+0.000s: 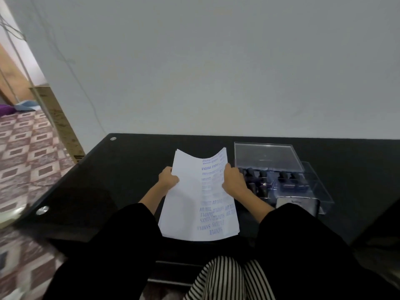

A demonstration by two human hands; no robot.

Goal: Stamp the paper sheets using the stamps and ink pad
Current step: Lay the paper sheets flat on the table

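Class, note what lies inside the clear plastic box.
Dark-handled stamps stand in rows in the clear plastic box; a pale case lies at its near end. The right hand and sleeve hide its left part.

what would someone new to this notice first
The stack of paper sheets at the centre of the black table, its right half covered in blue stamped words. The left hand and right hand grip its two side edges. Just right of it stands a clear plastic box with a row of dark stamps inside.
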